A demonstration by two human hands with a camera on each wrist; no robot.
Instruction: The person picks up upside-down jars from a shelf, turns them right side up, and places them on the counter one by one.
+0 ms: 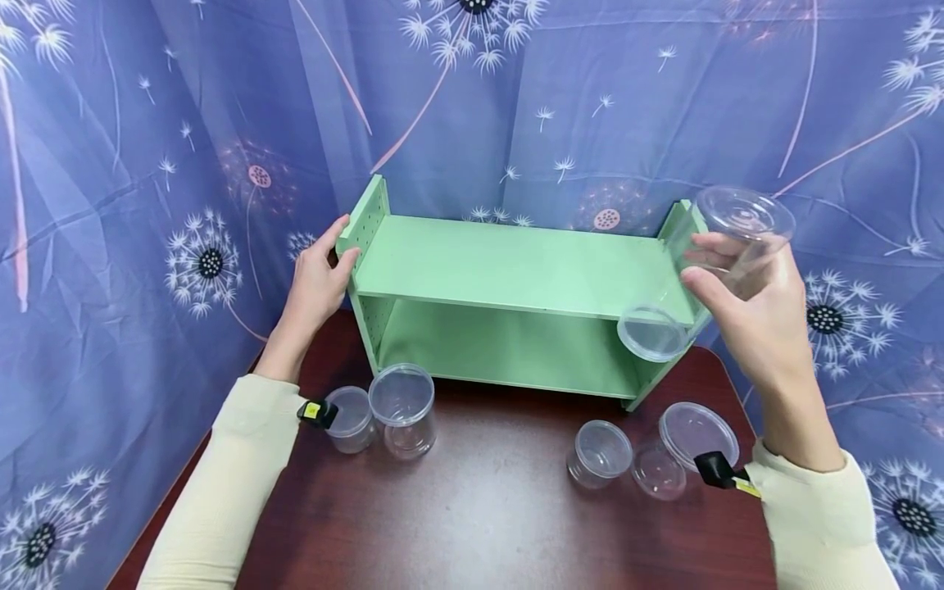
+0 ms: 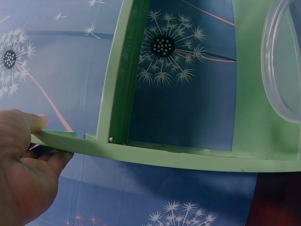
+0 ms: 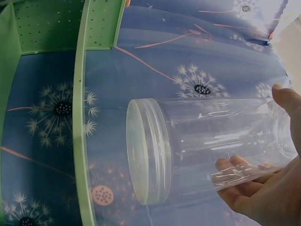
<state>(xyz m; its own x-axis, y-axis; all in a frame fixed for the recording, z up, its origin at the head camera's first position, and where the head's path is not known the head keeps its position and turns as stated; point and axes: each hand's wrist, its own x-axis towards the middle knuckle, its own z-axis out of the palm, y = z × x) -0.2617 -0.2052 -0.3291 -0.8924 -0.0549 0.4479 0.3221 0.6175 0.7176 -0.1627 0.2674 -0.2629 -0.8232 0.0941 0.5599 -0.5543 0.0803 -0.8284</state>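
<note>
At the left end of a two-tier green shelf (image 1: 509, 258), my left hand (image 1: 319, 274) grips the upper edge of the side panel. In the left wrist view the thumb lies on one face of that panel (image 2: 155, 155) and the fingers on the other. My right hand (image 1: 763, 303) holds a tall clear jar (image 3: 211, 141) near its base, thumb on one side and fingers on the other. The jar is tilted upside down, its lid (image 1: 652, 334) lowest, overlapping the shelf's right end in the head view. In the right wrist view the lid is apart from the shelf.
On the dark red table (image 1: 487, 524), a short lidded tub (image 1: 351, 419) and a taller jar (image 1: 402, 410) stand front left of the shelf. Front right are a small tub (image 1: 601, 452) and a wide-lidded jar (image 1: 696, 434). A blue dandelion-print curtain (image 1: 575, 106) surrounds the table's back and sides.
</note>
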